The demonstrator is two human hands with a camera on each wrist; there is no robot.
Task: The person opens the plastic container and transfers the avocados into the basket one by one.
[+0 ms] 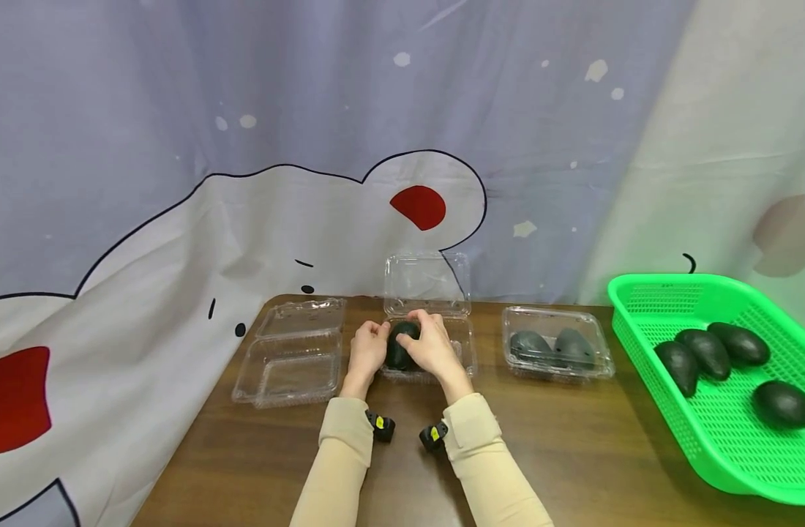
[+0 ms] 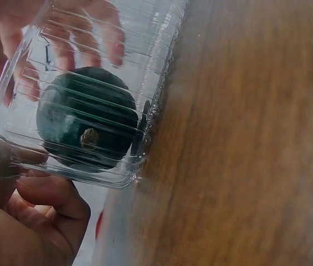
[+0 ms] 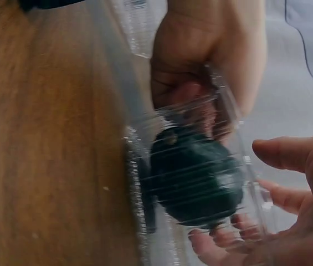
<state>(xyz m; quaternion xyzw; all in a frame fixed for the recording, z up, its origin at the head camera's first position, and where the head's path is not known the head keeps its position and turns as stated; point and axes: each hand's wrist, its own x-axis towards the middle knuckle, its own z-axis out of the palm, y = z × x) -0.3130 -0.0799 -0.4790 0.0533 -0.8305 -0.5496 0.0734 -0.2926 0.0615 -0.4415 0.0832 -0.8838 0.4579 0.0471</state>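
Observation:
A dark green avocado (image 1: 397, 356) sits in the left part of a clear plastic clamshell box (image 1: 467, 356), whose lid (image 1: 427, 282) stands up at the back. My left hand (image 1: 368, 347) pinches the rim at the box's left side, fingers curled, as the left wrist view shows. Over the avocado is my right hand (image 1: 435, 344), its thumb and fingers spread. In the right wrist view the thumb (image 3: 283, 153) stands apart from the avocado (image 3: 195, 177), while the other fingertips are close beside it. The avocado's stem end (image 2: 90, 138) shows through the ribbed wall.
Left of the hands lies another clear box (image 1: 297, 373) with its lid open. To the right stands a closed box (image 1: 603, 359) with avocados (image 1: 575, 348) inside. A green plastic basket (image 1: 699, 457) at the far right holds several avocados (image 1: 784, 404). A printed curtain (image 1: 541, 146) hangs behind the wooden table (image 1: 402, 490).

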